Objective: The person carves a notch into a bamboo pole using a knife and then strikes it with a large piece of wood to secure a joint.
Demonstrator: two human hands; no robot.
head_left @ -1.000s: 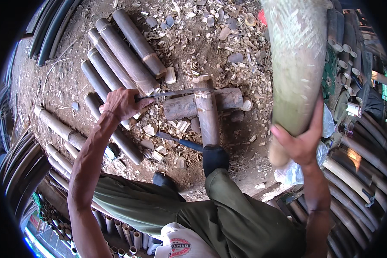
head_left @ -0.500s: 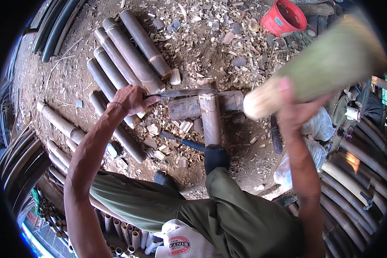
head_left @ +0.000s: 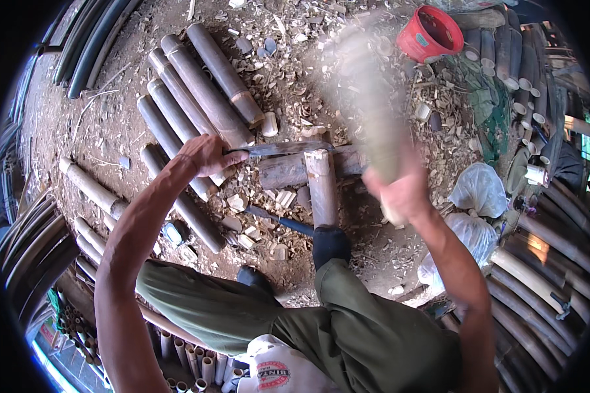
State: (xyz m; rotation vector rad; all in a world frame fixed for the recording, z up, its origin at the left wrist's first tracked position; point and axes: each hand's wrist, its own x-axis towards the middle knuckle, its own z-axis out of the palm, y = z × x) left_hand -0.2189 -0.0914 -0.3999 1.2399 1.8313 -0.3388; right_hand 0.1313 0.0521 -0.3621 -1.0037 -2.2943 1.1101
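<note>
My left hand (head_left: 206,156) is closed round the handle of a long knife (head_left: 285,148). Its blade reaches right, across the upper end of a short bamboo piece (head_left: 322,190). That piece leans on a dark log (head_left: 280,171), its lower end by my dark-covered foot (head_left: 330,245). To the right, my right hand (head_left: 405,191) grips a thick, pale green wooden mallet (head_left: 377,111) by its narrow end. Motion smears the mallet, which is raised beyond the log and apart from the blade. A second knife (head_left: 283,221) lies among chips left of the bamboo piece.
Several bamboo sections (head_left: 210,92) lie side by side at far left. Chips cover the ground. A red bucket (head_left: 430,34) stands at the far right, clear plastic bags (head_left: 478,190) nearer. Bamboo poles (head_left: 537,281) line the right side; more poles (head_left: 33,249) are stacked at left.
My right hand has swung the mallet leftward, from the upper right to above the log's right part. My left hand and the knife have hardly moved.
</note>
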